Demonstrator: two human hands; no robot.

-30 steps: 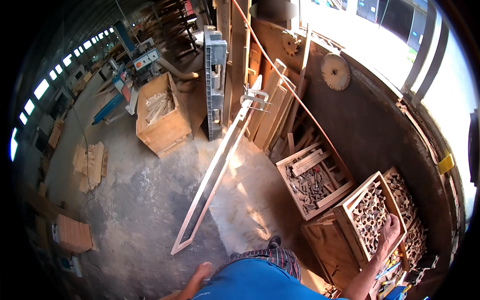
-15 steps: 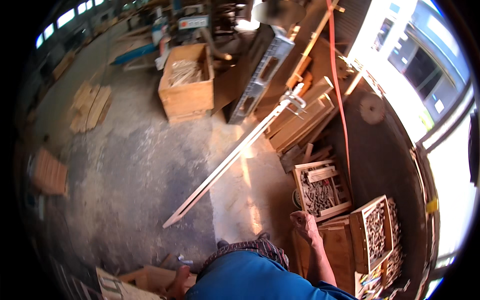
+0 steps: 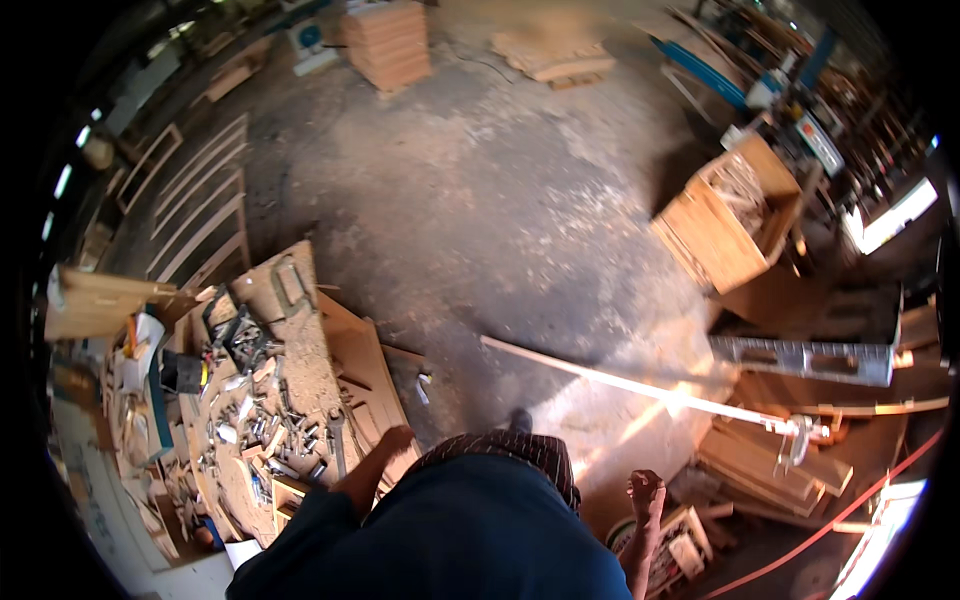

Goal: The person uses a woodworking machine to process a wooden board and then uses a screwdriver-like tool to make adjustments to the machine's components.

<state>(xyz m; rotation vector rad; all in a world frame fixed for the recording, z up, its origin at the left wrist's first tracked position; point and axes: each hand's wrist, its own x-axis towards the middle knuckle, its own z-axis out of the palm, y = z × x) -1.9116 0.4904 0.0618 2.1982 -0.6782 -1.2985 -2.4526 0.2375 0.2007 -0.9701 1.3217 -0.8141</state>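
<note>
Close below my camera, the right hand (image 3: 646,490) is near the crate (image 3: 704,532), its grip curled; the left hand (image 3: 396,440) is by the cluttered surface (image 3: 305,360), opening unclear. I cannot tell whether either holds anything. Beyond, I see a strip (image 3: 620,381), then a box (image 3: 700,236).

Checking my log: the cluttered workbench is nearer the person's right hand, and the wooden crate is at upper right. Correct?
Not quite: the head view shows the cluttered workbench nearer the left hand. The wooden crate is at upper right.
</note>
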